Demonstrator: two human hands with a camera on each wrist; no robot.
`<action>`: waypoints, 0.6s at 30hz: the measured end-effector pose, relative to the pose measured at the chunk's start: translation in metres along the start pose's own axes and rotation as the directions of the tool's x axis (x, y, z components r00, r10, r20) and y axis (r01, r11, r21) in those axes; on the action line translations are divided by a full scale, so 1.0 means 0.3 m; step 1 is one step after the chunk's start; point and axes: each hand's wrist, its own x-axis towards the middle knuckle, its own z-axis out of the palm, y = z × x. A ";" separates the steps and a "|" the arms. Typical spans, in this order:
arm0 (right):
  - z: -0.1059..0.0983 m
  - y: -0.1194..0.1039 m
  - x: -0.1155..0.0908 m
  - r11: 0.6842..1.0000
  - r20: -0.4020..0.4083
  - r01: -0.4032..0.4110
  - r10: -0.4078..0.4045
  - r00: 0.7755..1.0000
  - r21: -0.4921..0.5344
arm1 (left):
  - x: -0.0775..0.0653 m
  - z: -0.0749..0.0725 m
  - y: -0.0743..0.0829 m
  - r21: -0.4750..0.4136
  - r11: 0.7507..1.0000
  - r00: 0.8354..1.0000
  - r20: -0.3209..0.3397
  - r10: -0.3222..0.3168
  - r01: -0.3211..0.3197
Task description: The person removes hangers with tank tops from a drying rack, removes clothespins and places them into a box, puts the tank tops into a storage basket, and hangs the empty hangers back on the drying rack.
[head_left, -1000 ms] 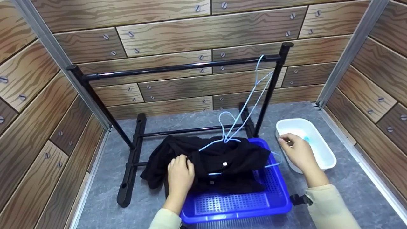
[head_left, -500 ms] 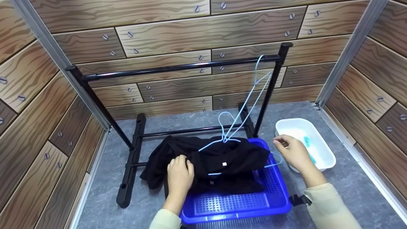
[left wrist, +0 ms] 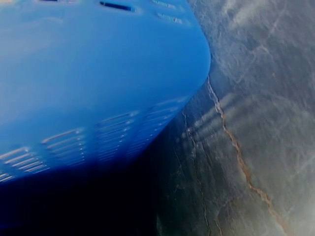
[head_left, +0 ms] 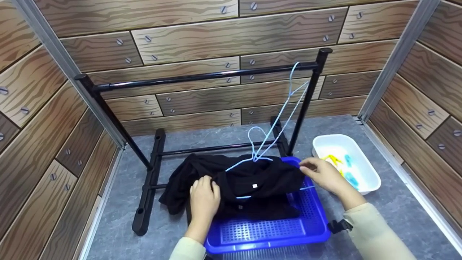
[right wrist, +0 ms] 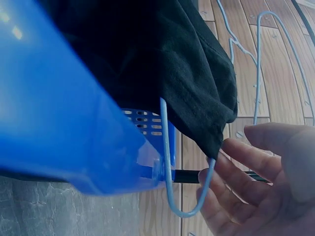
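A black shirt [head_left: 276, 175] with a white neck tag lies across the far part of a blue basket [head_left: 267, 245]. A light blue hanger [head_left: 239, 163] is inside it, its hook standing out above the neckline. My left hand [head_left: 205, 198] grips the shirt's left part, fingertips over the cloth; the left wrist view shows only the basket's side. At the shirt's right edge is my right hand [head_left: 325, 175]. In the right wrist view its fingers [right wrist: 241, 172] lie loosely bent against the cloth corner and the bare hanger end [right wrist: 171, 191], with the thumb apart.
A black clothes rack [head_left: 202, 76] stands behind the basket. Another blue hanger [head_left: 277, 124] hangs from its rail at the right. A white tub [head_left: 376, 180] at the right holds small yellow [head_left: 334, 159] and blue plastic pieces [head_left: 350, 178]. Plank-patterned walls surround the floor.
My right hand has moved left from the white tub to the shirt's right edge, uncovering the yellow and blue pieces. The left hand and shirt have stayed put.
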 end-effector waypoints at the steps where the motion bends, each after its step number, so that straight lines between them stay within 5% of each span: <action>1: 0.001 0.001 0.002 1.000 0.014 0.005 -0.005 1.000 -0.004 | 0.001 -0.001 0.001 -0.002 1.000 1.000 -0.001 0.001 -0.001; 18: 0.014 0.019 0.022 0.998 0.144 0.061 -0.062 0.988 0.013 | 0.002 -0.001 0.002 0.001 1.000 1.000 0.009 -0.012 0.012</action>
